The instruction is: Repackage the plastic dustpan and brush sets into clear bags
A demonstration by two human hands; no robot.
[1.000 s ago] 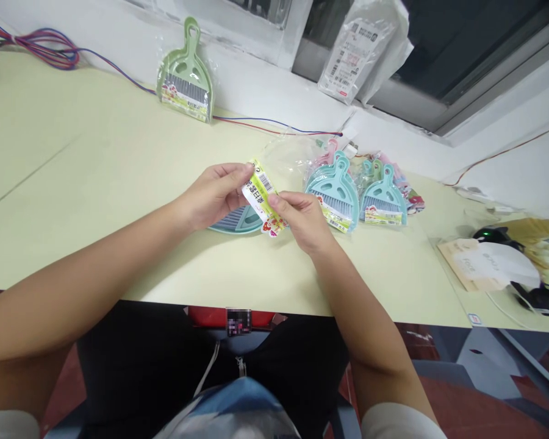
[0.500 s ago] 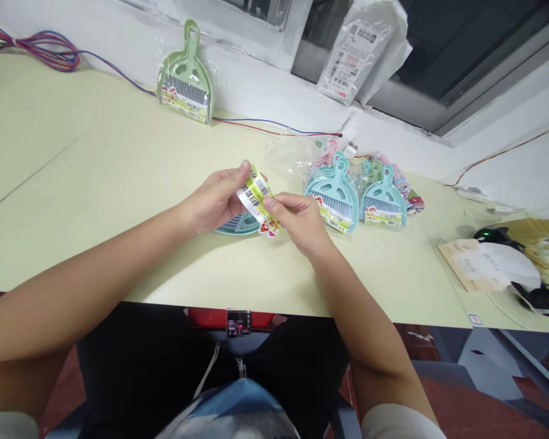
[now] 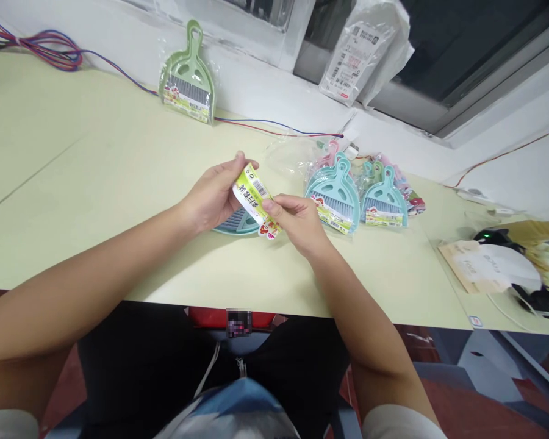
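Both my hands hold a yellow-green paper label [image 3: 253, 199] with a barcode above the table. My left hand [image 3: 215, 195] pinches its upper end between thumb and fingers. My right hand [image 3: 295, 221] pinches its lower right edge. Under my hands lies a teal dustpan [image 3: 238, 223], mostly hidden. To the right lies a pile of packaged teal mini dustpan-and-brush sets [image 3: 336, 196], with a crumpled clear plastic bag [image 3: 293, 155] behind them.
A green packaged dustpan set [image 3: 186, 82] leans on the wall at the back. Red and blue wires [image 3: 50, 52] run along the wall. A white bag [image 3: 363, 49] hangs at the window. Paper cards and a black device [image 3: 498, 259] lie at far right.
The label has shifted slightly left and tilted a little between my fingers; my left thumb has moved up along its top. Both hands stay in about the same place.
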